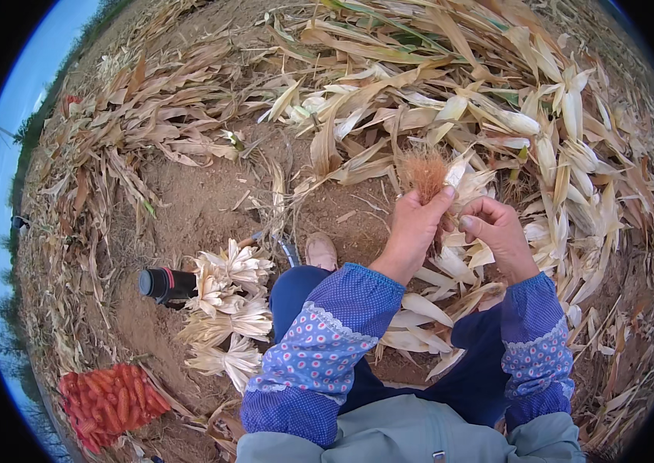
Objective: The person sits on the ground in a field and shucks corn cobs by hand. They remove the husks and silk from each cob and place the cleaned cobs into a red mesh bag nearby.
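Observation:
A bunch of reddish-brown corn silk (423, 170) is gripped in my left hand (416, 231), with its frayed end pointing up past the thumb. Close on its right, my right hand (495, 232) has thumb and forefinger pinched together at the edge of the bunch; whether a strand lies between them is too small to tell. Pale dry corn husks (471, 188) lie just behind both hands. More loose husks (426, 307) are spread on the ground below them, between my legs.
Tied-looking bundles of pale husk (234, 321) lie left of my knee beside a black bottle (168, 285). A red mesh sack of corn cobs (112, 405) stands at lower left. A blue-grey tool (286, 249) lies near my shoe (321, 252). Dry cornstalks (373, 52) are heaped ahead.

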A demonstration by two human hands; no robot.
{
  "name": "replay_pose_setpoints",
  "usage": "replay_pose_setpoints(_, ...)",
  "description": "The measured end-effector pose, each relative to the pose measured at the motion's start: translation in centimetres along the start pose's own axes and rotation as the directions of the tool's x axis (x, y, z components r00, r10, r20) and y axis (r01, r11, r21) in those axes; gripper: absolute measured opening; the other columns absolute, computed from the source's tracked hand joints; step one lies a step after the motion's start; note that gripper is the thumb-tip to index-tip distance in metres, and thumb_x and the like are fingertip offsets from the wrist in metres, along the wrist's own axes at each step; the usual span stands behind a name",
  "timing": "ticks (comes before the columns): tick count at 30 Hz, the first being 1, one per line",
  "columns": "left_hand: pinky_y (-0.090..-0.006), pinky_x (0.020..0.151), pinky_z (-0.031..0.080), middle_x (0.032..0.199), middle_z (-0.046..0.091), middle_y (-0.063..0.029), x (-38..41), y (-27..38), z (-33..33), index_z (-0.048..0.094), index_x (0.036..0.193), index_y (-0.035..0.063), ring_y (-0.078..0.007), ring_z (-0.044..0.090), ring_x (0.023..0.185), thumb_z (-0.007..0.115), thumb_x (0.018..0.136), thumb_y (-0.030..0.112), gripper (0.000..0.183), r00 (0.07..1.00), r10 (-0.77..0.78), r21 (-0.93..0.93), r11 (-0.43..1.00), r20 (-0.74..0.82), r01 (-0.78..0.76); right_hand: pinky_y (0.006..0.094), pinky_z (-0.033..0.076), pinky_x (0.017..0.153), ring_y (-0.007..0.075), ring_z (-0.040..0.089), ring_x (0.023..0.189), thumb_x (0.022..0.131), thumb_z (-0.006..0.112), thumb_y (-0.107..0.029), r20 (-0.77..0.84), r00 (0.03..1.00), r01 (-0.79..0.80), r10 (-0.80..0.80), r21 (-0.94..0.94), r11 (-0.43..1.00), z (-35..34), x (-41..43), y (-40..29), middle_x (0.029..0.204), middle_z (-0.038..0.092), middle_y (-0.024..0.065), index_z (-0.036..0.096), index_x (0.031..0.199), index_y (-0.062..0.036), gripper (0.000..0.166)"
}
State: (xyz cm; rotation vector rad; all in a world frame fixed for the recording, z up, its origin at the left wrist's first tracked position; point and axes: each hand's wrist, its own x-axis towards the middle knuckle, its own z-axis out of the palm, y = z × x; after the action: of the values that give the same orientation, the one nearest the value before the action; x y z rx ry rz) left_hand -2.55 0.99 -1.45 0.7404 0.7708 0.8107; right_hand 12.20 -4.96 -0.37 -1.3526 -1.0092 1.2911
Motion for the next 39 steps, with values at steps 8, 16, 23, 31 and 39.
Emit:
replay_pose_setpoints(8,-0.0200,0.046,0.038,0.066,0.055,-0.0010,-0.5,0.8,0.5,0.055,0.088,0.0008,-0.0062,0.049,0.053,0.063,0.079,0.013,0.017,0.996,0.075,0.017,0.997,0.043,-0.076,0.0170,0.037,0.056,0.0045,0.046,0.060,0.083,0.060,-0.017,-0.013,0.998,0.063,-0.063,-0.016,0.998,0.4,0.4,1.2,0.074,0.057,-0.0001,0.056,0.081,-0.0049,0.013)
replay_pose_setpoints(16,-0.0258,0.049,0.044,0.071,0.059,-0.0075,-0.7,1.2,-0.2,0.055,0.097,-0.0057,-0.0117,0.055,0.057,0.058,0.072,-0.006,0.025,0.992,0.127,0.056,0.990,0.016,-0.128,0.0156,0.034,0.051,0.0040,0.047,0.055,0.085,0.059,-0.025,-0.017,0.999,0.042,-0.042,0.019,0.999,1.7,0.2,1.1,0.070,0.056,-0.0017,0.057,0.089,-0.0069,0.019)
replay_pose_setpoints(23,-0.0256,0.044,0.043,0.069,0.059,-0.0079,-0.2,0.3,-0.2,0.056,0.095,-0.0053,-0.0114,0.054,0.051,0.060,0.070,-0.005,0.025,0.964,0.266,0.293,0.920,0.026,-0.262,0.0178,0.038,0.055,0.0060,0.049,0.059,0.084,0.061,-0.022,0.000,1.000,0.025,-0.025,0.098,0.995,1.2,0.5,2.7,0.071,0.056,-0.0006,0.059,0.092,-0.0050,0.019)
replay_pose_setpoints(31,-0.0197,0.050,0.041,0.072,0.059,-0.0011,-0.6,1.9,-0.9,0.058,0.090,0.0010,-0.0065,0.051,0.056,0.067,0.074,0.003,0.018,0.985,0.161,0.001,0.987,-0.054,-0.161,0.0202,0.041,0.058,0.0076,0.050,0.060,0.088,0.055,-0.017,0.007,0.996,0.083,-0.084,0.132,0.988,2.1,1.1,0.9,0.071,0.058,0.0022,0.059,0.087,-0.0020,0.016)
replay_pose_setpoints(39,-0.0191,0.048,0.041,0.071,0.059,-0.0015,-0.2,0.9,0.2,0.056,0.088,0.0050,-0.0073,0.052,0.054,0.066,0.077,0.003,0.015,0.995,0.090,0.006,0.996,-0.044,-0.090,0.0183,0.039,0.053,0.0049,0.047,0.056,0.088,0.053,-0.014,-0.109,0.987,0.123,-0.118,0.033,0.992,0.8,0.9,1.0,0.066,0.055,0.0000,0.059,0.082,-0.0015,0.015)
